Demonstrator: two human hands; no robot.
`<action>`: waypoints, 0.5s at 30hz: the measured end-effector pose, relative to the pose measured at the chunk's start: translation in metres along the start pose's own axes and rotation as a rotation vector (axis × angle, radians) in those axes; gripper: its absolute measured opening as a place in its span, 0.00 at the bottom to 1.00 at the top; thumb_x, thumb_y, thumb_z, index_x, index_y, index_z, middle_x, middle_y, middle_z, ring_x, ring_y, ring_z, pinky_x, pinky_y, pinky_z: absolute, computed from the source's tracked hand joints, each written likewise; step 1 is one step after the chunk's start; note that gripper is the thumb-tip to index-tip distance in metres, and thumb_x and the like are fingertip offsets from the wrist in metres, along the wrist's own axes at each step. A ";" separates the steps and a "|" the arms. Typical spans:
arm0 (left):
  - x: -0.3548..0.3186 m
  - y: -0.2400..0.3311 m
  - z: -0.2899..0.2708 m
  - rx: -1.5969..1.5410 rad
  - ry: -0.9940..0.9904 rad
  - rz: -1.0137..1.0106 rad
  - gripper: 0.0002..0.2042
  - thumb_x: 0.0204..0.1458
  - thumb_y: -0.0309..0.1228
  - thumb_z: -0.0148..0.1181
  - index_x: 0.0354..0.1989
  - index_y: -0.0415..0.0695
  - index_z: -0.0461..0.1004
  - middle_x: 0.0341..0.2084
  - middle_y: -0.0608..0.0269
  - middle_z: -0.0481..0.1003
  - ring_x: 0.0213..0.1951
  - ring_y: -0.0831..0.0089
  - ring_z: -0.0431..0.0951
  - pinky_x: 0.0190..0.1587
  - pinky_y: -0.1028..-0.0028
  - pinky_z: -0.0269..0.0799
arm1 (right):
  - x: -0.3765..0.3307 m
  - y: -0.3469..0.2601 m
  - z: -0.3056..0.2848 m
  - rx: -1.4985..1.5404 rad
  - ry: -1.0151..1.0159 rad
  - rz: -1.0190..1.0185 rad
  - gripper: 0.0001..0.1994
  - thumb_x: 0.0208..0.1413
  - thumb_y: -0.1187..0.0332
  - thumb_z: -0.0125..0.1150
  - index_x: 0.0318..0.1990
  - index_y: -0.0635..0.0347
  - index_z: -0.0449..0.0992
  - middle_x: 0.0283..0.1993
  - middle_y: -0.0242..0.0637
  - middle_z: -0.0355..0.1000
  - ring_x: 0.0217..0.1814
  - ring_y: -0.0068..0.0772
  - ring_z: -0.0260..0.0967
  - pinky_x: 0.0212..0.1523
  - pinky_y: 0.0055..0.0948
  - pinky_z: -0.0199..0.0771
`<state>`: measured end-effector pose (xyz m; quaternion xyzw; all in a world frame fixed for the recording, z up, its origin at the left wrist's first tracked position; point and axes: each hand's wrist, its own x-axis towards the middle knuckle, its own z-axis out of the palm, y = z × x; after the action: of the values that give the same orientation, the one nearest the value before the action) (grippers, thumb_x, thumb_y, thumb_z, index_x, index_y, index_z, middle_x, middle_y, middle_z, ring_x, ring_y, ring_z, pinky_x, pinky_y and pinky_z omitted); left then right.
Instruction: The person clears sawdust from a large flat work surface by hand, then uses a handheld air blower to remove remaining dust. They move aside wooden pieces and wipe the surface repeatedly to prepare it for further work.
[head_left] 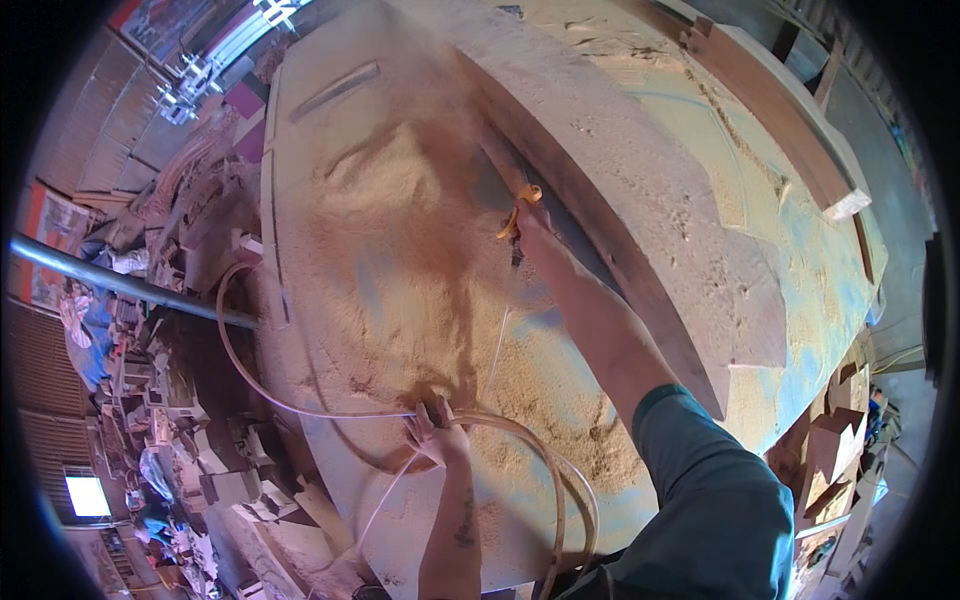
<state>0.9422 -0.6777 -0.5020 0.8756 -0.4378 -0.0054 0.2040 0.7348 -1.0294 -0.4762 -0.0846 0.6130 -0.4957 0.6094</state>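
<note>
Your right hand grips a yellow air gun, fingers wrapped around its handle, just beside the long edge of a thick wooden slab. The gun is over the middle of the counter, pointing away from you, and a dusty haze hangs over the far end. Your left hand, nearer to you, has its fingers curled on a hose; how tightly they close you cannot tell from here. The hose loops out past the counter's left edge and bends back toward you on the right. Sawdust coats much of the counter, heaped highest beyond your hands. To the right of the slab lies a long beam; left of the counter, wood scraps pile up near a metal pipe.
</note>
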 end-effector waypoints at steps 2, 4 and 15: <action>0.012 0.005 0.008 0.021 -0.016 -0.022 0.25 0.54 0.49 0.55 0.52 0.41 0.72 0.56 0.49 0.69 0.64 0.51 0.60 0.64 0.52 0.48 | 0.008 -0.003 0.022 -0.020 0.062 -0.007 0.14 0.57 0.58 0.55 0.37 0.61 0.70 0.21 0.43 0.72 0.12 0.30 0.59 0.15 0.34 0.61; 0.012 0.003 0.008 0.031 -0.021 -0.032 0.25 0.54 0.48 0.55 0.53 0.41 0.72 0.56 0.49 0.69 0.64 0.51 0.59 0.65 0.52 0.47 | 0.004 0.004 0.040 -0.078 0.161 -0.008 0.13 0.57 0.59 0.55 0.38 0.61 0.69 0.23 0.44 0.72 0.13 0.31 0.60 0.17 0.34 0.63; 0.062 0.036 -0.013 -0.011 -0.338 -0.052 0.34 0.48 0.56 0.60 0.58 0.44 0.69 0.59 0.48 0.65 0.65 0.45 0.56 0.63 0.50 0.50 | 0.084 -0.066 0.058 -0.037 0.031 -0.183 0.14 0.51 0.61 0.60 0.30 0.65 0.71 0.20 0.42 0.66 0.14 0.33 0.62 0.12 0.34 0.57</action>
<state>0.9558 -0.7401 -0.4668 0.8721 -0.4431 -0.1604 0.1320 0.7297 -1.1502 -0.4716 -0.1436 0.6212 -0.5390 0.5504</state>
